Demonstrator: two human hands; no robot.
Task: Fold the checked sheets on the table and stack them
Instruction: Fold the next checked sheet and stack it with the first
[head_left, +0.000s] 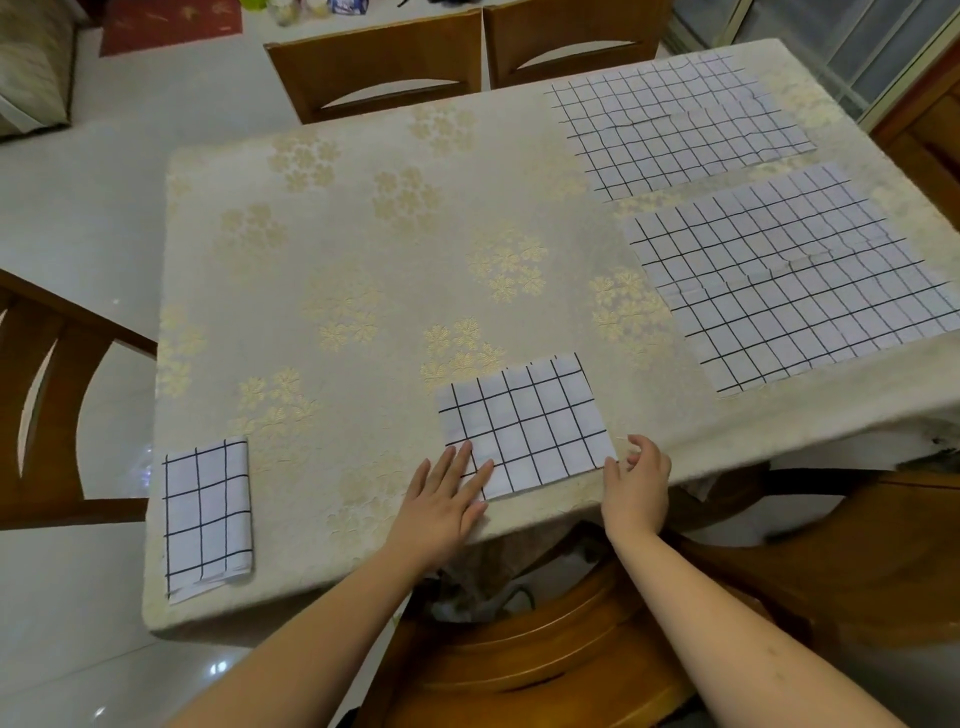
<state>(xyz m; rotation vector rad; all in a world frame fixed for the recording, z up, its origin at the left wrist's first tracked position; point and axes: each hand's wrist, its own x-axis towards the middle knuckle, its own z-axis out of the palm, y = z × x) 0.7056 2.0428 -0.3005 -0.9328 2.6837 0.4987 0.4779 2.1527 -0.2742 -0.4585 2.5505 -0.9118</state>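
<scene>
A partly folded checked sheet (524, 423) lies near the table's front edge. My left hand (444, 499) lies flat with straight fingers pressing the sheet's near left corner. At the sheet's near right corner is my right hand (636, 480), fingers loosely curled and touching the edge; whether it pinches the cloth cannot be told. A small folded checked sheet (208, 514) rests at the front left corner of the table. Two unfolded checked sheets lie flat on the right: one at mid right (795, 280), one at the far right (675, 124).
The table (337, 249) wears a cream cloth with gold flowers. Wooden chairs stand at the far side (379, 62), at the left (47, 395) and just below me (545, 649). White tiled floor lies to the left.
</scene>
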